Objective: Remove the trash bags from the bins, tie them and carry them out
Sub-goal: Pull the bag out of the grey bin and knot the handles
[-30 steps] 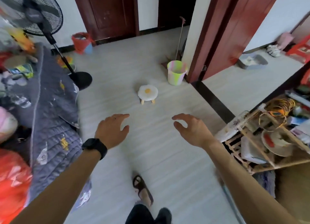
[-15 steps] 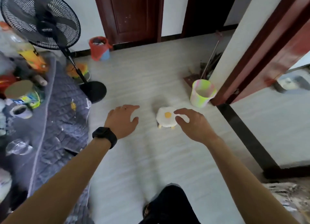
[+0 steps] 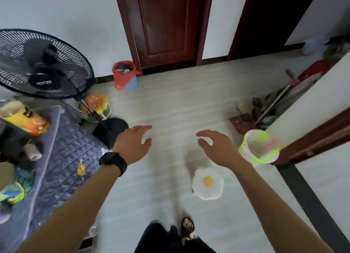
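A small blue bin (image 3: pixel 131 83) lined with a red trash bag (image 3: pixel 122 74) stands by the far wall, next to a dark red door, with rubbish inside. A second bin, pastel rainbow coloured (image 3: pixel 258 147), stands at the right by a door frame; I see no bag in it. My left hand (image 3: pixel 132 143), with a black watch on the wrist, reaches forward with relaxed fingers and holds nothing. My right hand (image 3: pixel 217 147) is also stretched out, fingers loosely curved and empty, just left of the rainbow bin.
A black standing fan (image 3: pixel 40 63) and its base (image 3: pixel 110 131) are at the left. A grey quilted surface (image 3: pixel 62 158) holds bottles and clutter. A fried-egg stool (image 3: pixel 207 183) sits on the floor below my right hand. A broom and dustpan (image 3: pixel 265 110) lean at the right.
I have walked forward. The egg stool and rainbow bin have slid down and closer, and the red-lined bin now looks nearer. Both hands stay stretched out and empty.
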`<state>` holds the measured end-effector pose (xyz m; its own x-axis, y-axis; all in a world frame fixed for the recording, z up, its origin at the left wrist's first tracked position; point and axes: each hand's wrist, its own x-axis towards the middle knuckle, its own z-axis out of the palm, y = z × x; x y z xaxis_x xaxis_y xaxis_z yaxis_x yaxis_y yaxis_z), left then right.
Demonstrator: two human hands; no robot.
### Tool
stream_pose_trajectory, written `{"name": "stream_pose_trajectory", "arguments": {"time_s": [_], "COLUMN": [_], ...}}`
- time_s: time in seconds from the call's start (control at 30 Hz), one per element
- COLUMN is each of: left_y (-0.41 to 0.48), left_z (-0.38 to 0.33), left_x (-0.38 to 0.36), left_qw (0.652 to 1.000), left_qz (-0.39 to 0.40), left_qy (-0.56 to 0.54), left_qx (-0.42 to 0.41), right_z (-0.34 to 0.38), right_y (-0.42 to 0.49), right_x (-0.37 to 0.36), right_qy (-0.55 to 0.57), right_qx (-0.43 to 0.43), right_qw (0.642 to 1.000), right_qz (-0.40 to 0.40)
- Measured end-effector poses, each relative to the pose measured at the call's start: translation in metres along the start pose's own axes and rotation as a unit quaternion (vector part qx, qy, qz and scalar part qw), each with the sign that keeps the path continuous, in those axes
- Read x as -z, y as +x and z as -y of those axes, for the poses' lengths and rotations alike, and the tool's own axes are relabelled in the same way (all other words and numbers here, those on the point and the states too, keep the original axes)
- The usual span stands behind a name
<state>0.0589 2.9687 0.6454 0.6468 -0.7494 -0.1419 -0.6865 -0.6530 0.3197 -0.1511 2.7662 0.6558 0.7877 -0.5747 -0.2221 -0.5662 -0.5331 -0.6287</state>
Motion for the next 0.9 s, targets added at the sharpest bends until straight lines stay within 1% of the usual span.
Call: {"name": "stream_pose_trajectory", "arguments": {"time_s": [0.07,0.17,0.2,0.23,0.27,0.4,0.43,0.5,0.67,0.73,0.83,0.9], "left_y": [0.035,0.121,0.163,0.181,0.222,0.326,0.364,0.405,0.524,0.555,0.618,0.662], "left_z": [0.009,0.034,0.045,0.049,0.058,0.083,0.093,0.101,0.133,0.142,0.165,0.185], "left_x": [0.01,0.029,0.035,0.036,0.043,0.065,0.074,0.087,0.111,0.116,0.124,0.133], "left_qw": [1.0,0.999,1.0,1.0,1.0,1.0,1.0,0.999,0.998,0.998,0.997,0.994], "left_qz": [0.001,-0.002,-0.004,-0.003,-0.001,0.008,0.006,0.009,0.022,0.024,0.013,0.001], "left_qy": [-0.002,-0.019,-0.019,-0.02,-0.016,-0.021,-0.021,-0.023,-0.03,-0.03,-0.032,-0.034], "left_qx": [0.01,0.026,0.022,0.018,0.012,0.014,0.017,0.025,0.042,0.051,0.072,0.106], "right_z": [0.013,0.031,0.038,0.041,0.048,0.075,0.084,0.094,0.117,0.125,0.14,0.154], "right_y": [0.042,0.131,0.174,0.193,0.233,0.335,0.374,0.413,0.537,0.574,0.659,0.724], "right_x": [0.009,0.021,0.024,0.024,0.026,0.035,0.039,0.046,0.055,0.058,0.063,0.068], "right_qy": [-0.002,0.003,0.008,0.007,0.007,0.001,0.004,0.008,0.008,0.002,-0.009,-0.011], "right_qx": [0.01,0.017,0.015,0.014,0.012,0.01,0.005,0.006,-0.001,0.01,0.033,0.054], "right_qw": [1.0,1.0,1.0,1.0,1.0,1.0,1.0,1.0,1.0,1.0,0.999,0.997], "right_qz": [0.012,0.018,0.017,0.02,0.011,0.006,0.004,-0.007,0.013,0.025,0.042,0.06]}}
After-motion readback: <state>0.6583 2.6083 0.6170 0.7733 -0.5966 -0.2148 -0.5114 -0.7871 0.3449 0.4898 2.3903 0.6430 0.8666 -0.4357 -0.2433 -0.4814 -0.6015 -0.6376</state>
